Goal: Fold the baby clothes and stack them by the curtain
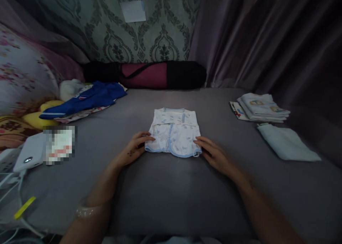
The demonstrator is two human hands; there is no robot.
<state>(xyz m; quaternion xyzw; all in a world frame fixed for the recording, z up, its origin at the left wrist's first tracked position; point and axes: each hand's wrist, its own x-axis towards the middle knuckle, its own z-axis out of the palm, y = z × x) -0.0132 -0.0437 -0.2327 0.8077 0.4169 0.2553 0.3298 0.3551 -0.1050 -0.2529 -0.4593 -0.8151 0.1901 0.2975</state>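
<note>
Touching mid-frame garment (183,131), probably light, soft, with half-curled left hand (133,148) and right hand (216,156), grip unclear; best held by sides.

**Patterned corner in dim light**

At 12 o'clock stands a grey-green wall (163,33) with dark scroll patterning, a pale paper (133,11) on it towards 11. A purplish curtain (232,33) falls in folds from 1 to 3 o'clock; thinner drapery (34,21) hangs at 10. A grey bed (171,194) spreads from the centre to 6.
</note>
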